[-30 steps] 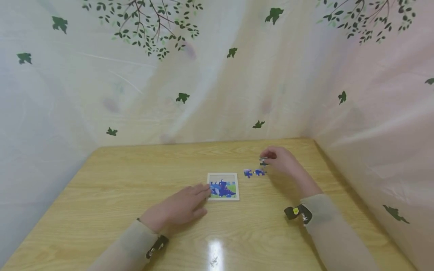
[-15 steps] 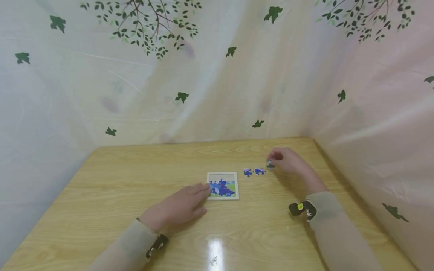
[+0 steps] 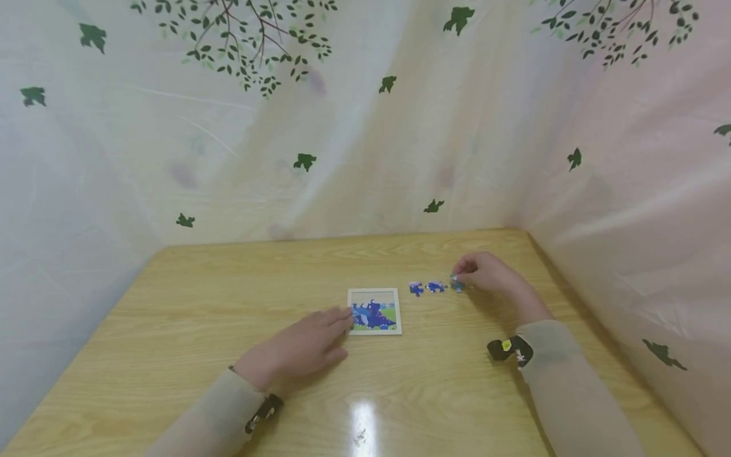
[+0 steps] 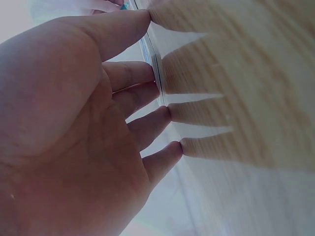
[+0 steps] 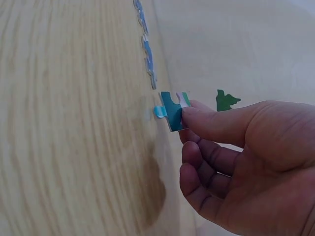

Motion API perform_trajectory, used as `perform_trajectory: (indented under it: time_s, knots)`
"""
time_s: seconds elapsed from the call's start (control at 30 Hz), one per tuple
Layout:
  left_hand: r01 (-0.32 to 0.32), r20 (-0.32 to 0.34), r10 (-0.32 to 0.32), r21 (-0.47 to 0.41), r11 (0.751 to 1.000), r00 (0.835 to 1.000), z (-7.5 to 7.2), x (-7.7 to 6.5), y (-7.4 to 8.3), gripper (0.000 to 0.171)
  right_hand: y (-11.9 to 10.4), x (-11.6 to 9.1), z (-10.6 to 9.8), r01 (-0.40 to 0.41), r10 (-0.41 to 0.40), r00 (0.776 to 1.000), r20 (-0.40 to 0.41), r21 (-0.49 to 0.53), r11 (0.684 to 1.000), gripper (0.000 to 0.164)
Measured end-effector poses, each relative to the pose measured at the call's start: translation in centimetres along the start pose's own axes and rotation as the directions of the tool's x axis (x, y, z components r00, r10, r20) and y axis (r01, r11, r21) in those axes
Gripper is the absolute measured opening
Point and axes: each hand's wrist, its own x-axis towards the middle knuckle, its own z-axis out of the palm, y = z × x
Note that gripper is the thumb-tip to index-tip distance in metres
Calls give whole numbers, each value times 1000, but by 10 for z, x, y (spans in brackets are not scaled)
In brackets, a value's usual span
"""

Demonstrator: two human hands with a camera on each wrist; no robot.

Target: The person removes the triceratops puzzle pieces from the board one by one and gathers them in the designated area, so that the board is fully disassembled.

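Observation:
My right hand (image 3: 485, 276) pinches a teal jigsaw piece (image 5: 172, 112) between thumb and fingers, tilted close over the table. To its left, two blue jigsaw pieces, a wider one (image 3: 436, 287) and a smaller one (image 3: 415, 289), lie in a row on the wood. A white-framed puzzle (image 3: 374, 331) shows a blue dinosaur on green, with a plain grey strip along the top of the picture. The left hand (image 3: 302, 343) lies with its fingers extended, fingertips at the frame's left edge. In the left wrist view, this hand (image 4: 98, 113) has its fingertips down on the tabletop.
The wooden table (image 3: 228, 279) runs back to a pale curtain (image 3: 240, 158) printed with leaves and branches. Another stretch of curtain (image 3: 639, 222) hangs along the right side. A bright light reflection (image 3: 363, 425) shows on the front of the table.
My right hand has shifted right and slightly down with the jigsaw piece, now in line with the two loose pieces. The piece has turned in its fingers. The left hand stays at the frame.

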Motion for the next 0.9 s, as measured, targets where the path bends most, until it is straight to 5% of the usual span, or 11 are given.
perform_trajectory:
  time_s: [0.9]
  knots:
    - [0,7,0,-9,1000,1000,-1,1,1,66,9,6,9,-41,40,999,-11,-46,998,15]
